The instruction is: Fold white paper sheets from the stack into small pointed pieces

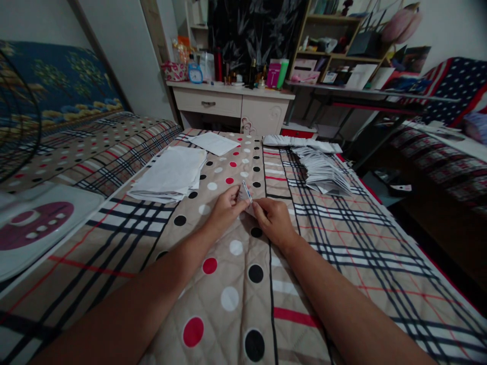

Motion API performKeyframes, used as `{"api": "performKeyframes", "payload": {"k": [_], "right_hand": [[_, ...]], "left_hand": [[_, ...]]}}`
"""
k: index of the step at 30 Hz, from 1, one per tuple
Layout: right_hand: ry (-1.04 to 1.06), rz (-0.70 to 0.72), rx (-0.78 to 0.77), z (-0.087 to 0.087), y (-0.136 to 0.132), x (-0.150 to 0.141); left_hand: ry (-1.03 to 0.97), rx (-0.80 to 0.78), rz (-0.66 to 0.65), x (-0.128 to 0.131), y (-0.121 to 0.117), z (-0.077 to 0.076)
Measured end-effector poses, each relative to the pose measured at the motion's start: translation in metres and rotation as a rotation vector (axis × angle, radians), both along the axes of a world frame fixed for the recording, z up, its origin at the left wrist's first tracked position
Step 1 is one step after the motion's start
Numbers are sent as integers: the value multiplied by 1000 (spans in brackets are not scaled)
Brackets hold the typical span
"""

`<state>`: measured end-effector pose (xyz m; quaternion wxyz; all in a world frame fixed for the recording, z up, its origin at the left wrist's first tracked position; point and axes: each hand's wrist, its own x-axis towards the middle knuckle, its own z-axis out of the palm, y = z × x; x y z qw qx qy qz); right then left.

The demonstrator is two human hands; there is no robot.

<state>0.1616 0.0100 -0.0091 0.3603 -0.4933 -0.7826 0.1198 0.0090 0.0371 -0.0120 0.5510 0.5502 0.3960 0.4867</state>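
Observation:
Between my two hands, just above the patterned bedspread point(230, 299), is a small folded piece of white paper point(246, 191), with its narrow edge turned toward me. My left hand point(228, 205) pinches it from the left with thumb and fingers. On the right side, my right hand point(272, 217) grips its lower end between thumb and forefinger. A stack of flat white paper sheets point(167, 172) lies to the left, with one more white sheet point(215, 143) beyond it. Over to the right sits a fanned pile of folded white papers point(323, 172).
A long bundle of white folded papers point(302, 143) lies at the bed's far right edge. Past it stands a white dresser point(207, 104) with bottles and a blue clock point(195, 72). A fan point(19, 111) and a white object with a purple oval point(41, 223) are at left.

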Motion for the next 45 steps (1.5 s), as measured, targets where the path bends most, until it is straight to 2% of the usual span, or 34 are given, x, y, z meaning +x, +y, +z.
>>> {"api": "performKeyframes", "payload": {"k": [5, 10, 14, 16, 19, 22, 24, 32, 38, 41, 45], "right_hand": [[42, 7, -17, 0, 1, 0], [97, 7, -35, 1, 0, 0], [167, -18, -71, 1, 0, 1], [235, 5, -134, 1, 0, 1], [460, 89, -314, 0, 1, 2], [676, 162, -450, -1, 1, 3], [733, 175, -485, -2, 2, 4], [762, 105, -541, -7, 5, 6], [710, 87, -505, -5, 7, 3], [699, 83, -488, -5, 8, 1], [624, -31, -386, -8, 10, 0]], "left_hand": [[34, 35, -7, 0, 0, -2], [-25, -70, -61, -1, -1, -3], [-88, -105, -20, 1, 2, -7], [-94, -101, 27, 1, 4, -8], [-102, -100, 60, -2, 6, -7], [-140, -112, 24, -7, 9, -5], [-152, -123, -11, -9, 10, -4], [-100, -117, -51, -10, 7, -3], [-68, -120, -49, -11, 9, -6], [-2, -32, -72, -10, 8, -6], [260, 340, -48, -8, 0, -4]]}}
